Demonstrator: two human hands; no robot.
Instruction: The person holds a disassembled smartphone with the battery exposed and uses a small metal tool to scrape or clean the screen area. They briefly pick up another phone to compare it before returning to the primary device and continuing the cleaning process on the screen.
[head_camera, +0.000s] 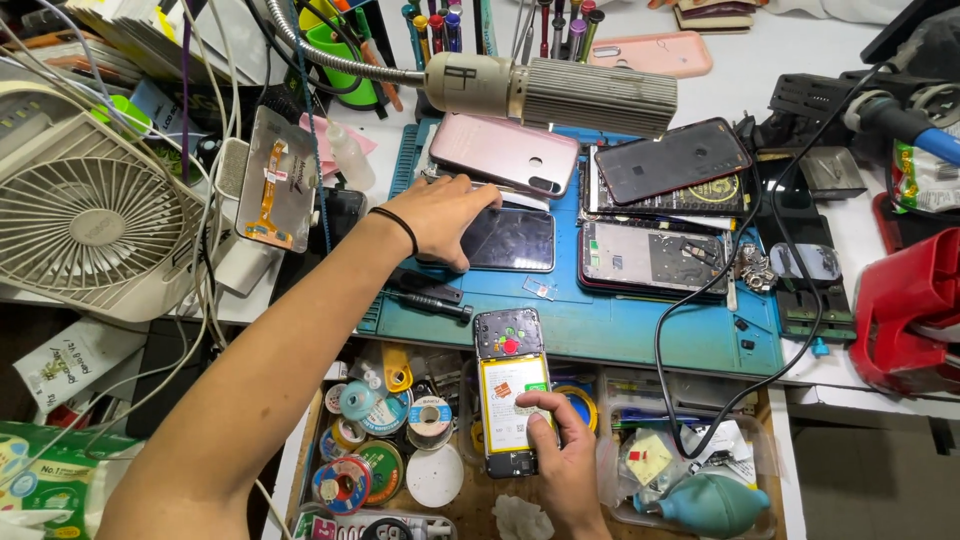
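My right hand (562, 457) holds an opened phone (510, 385) over the drawer, its back cover off, a yellow-and-white battery and a red dot showing. My thumb rests on the battery's lower edge. My left hand (440, 215), with a black band on the wrist, reaches across to the blue work mat (620, 325) and presses its fingers on a dark phone screen (512, 240). A pink phone (505, 155) lies just beyond that hand.
Several dismantled phones (655, 255) and a dark back panel (672, 160) cover the mat. A gooseneck lamp (560, 92) hangs above. A white fan (85, 215) stands left, a red object (915, 310) right. The open drawer (400, 440) holds tape rolls and a teal blower (708, 503). A screwdriver (432, 305) lies on the mat's edge.
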